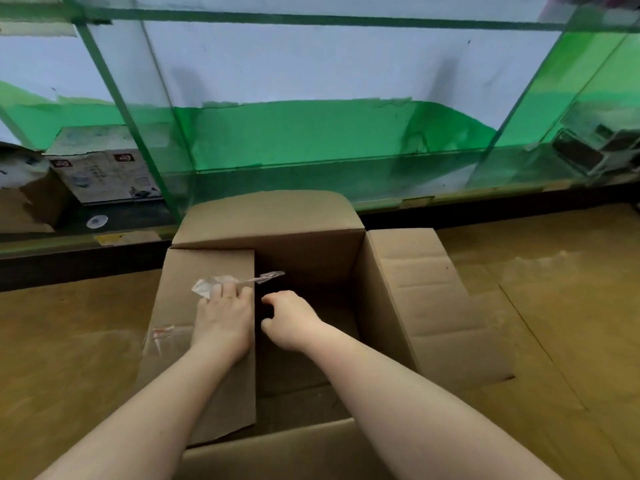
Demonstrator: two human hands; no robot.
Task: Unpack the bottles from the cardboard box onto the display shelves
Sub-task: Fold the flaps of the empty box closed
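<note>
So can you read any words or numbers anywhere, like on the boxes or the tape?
Nothing can be read here.
Printed box behind the glass: red badges and small print, too blurred to read.
Tape on the cardboard box flap: red marks, too blurred.
Yellow sticker on the shelf edge: too blurred.
Open cardboard box: plain, no print visible.

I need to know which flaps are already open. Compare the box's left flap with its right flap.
The left flap lies folded over the opening, under the left hand; the right flap is folded outward. The left flap carries torn clear tape; the right flap shows none. Both are plain brown cardboard.
</note>
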